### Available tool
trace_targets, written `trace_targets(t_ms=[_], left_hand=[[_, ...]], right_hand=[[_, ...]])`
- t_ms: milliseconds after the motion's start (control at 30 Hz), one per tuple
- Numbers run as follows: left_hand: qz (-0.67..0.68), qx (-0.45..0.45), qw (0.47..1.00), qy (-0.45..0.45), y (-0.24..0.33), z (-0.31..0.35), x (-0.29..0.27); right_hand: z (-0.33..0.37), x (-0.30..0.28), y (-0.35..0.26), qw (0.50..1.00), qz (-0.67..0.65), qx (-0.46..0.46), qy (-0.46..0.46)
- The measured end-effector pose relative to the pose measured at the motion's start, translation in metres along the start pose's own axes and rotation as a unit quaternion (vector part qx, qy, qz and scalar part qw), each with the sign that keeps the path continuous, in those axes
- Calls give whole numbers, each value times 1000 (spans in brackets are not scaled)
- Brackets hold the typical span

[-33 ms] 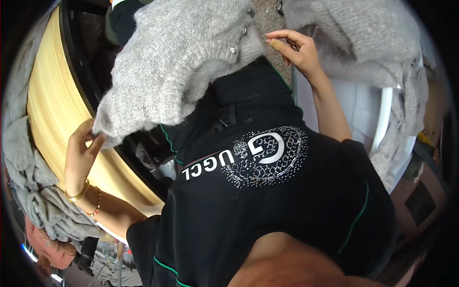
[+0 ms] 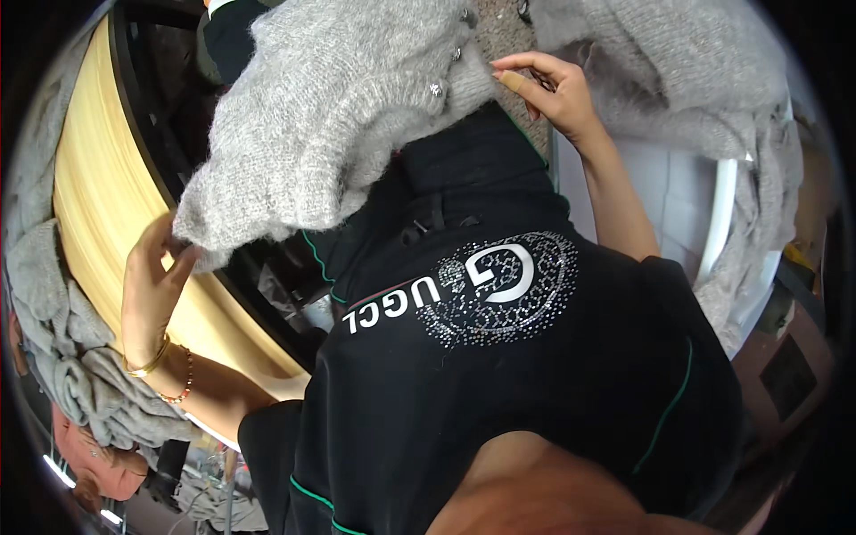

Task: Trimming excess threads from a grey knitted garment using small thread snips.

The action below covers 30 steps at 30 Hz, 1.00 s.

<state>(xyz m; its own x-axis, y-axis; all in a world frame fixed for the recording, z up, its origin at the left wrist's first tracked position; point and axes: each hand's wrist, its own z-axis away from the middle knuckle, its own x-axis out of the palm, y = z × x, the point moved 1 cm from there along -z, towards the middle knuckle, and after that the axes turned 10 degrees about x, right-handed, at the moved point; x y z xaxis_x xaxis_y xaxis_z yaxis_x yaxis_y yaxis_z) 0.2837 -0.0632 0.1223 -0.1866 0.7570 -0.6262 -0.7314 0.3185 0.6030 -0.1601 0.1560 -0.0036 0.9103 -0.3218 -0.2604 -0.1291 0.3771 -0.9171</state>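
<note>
A fluffy light grey knitted cardigan (image 2: 303, 116) with shiny buttons (image 2: 436, 90) lies across my lap, its ribbed band curving over the front. At its lower left corner, my left hand (image 2: 152, 285) pinches the edge between thumb and fingers; a gold bangle and a beaded bracelet circle that wrist. My right hand (image 2: 557, 98) is up beside the cardigan's right edge, near the buttons. Its thumb and forefinger meet in a pinch, with a tan wrap on one digit. Whatever those fingertips hold, if anything, is too small to make out.
A pale yellow curved board (image 2: 98, 178) with a black edge stands at my left, grey knits (image 2: 80, 357) heaped beyond it. More grey knitwear (image 2: 678, 62) rests over a white tub (image 2: 727, 214) at right. Another person in a pink top (image 2: 94, 455) is at lower left.
My right fingertips have come slightly closer to the cardigan's right edge. The left hand keeps its pinch on the corner, and the whole view has shifted a little.
</note>
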Motion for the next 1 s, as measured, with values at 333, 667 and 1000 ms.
trace_targets(t_ms=[333,667,1000], left_hand=[[-87,397,908,103,173,-95,77],[-147,283,933,168,135,-164,134],[365,222,881,206,74,-122,81]], right_hand=[[3,6,16,998,-9,32,-45],[-8,8,23,997,-58,-14,-56],[-45,8,-18,984,25,-145,96]])
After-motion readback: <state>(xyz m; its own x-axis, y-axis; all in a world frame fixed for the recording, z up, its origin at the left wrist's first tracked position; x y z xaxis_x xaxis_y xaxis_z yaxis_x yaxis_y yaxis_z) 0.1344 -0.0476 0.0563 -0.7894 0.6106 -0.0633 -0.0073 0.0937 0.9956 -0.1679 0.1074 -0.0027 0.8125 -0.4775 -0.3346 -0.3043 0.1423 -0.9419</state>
